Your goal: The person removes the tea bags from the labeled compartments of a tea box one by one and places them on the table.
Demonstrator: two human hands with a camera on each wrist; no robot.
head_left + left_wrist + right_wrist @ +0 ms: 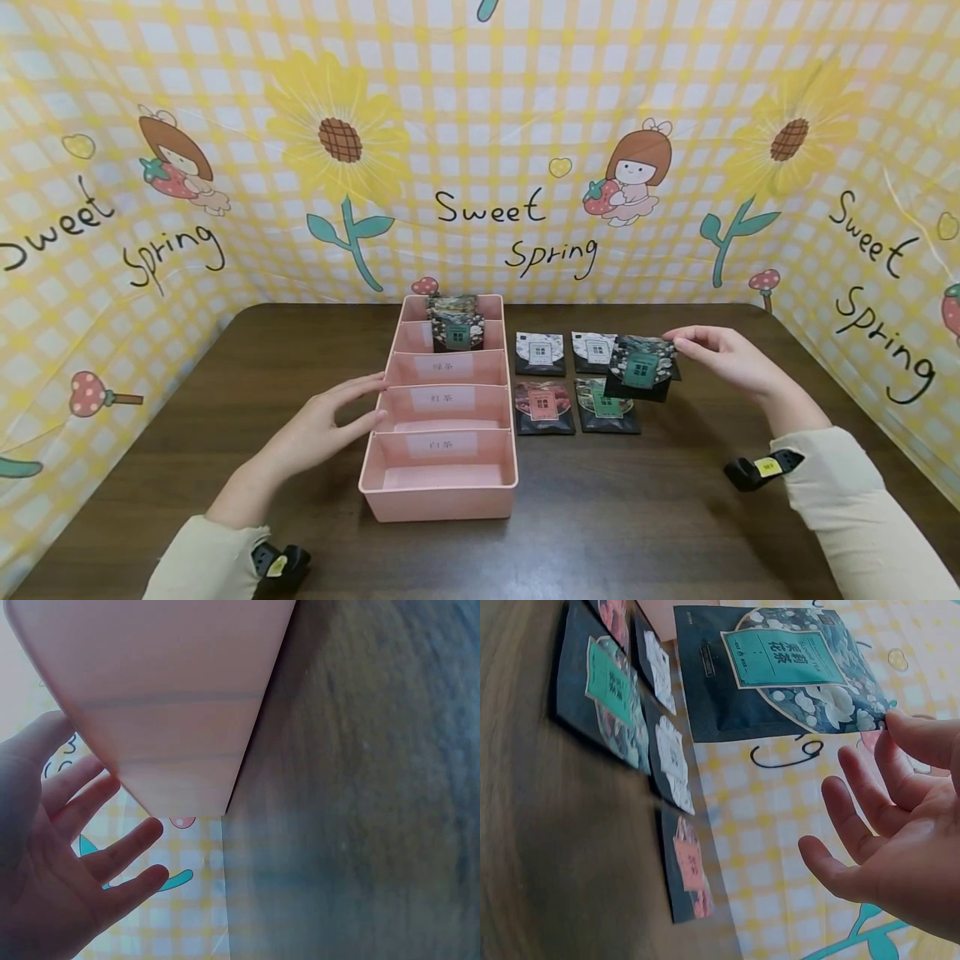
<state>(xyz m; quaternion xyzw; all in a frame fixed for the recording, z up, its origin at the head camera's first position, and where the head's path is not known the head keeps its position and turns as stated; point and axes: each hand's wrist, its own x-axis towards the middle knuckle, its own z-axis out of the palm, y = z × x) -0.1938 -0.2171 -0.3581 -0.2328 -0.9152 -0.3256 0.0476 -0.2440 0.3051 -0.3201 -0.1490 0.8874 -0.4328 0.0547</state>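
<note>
Desk (645, 517): dark brown wood grain, matte, evenly lit. Backdrop cloth (480, 92): yellow-and-white gingham enclosing the desk on three sides, printed with sunflowers, strawberry-holding cartoon girls, small mushrooms and the words "Sweet Spring".

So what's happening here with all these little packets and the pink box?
A person is handling tea packets at a brown table. The right hand pinches a dark packet with a teal label by its corner, lifted above four packets lying flat. The left hand rests with straight fingers against the side of the pink divided organizer, whose back compartments already hold a few packets; the three front ones look empty.
</note>
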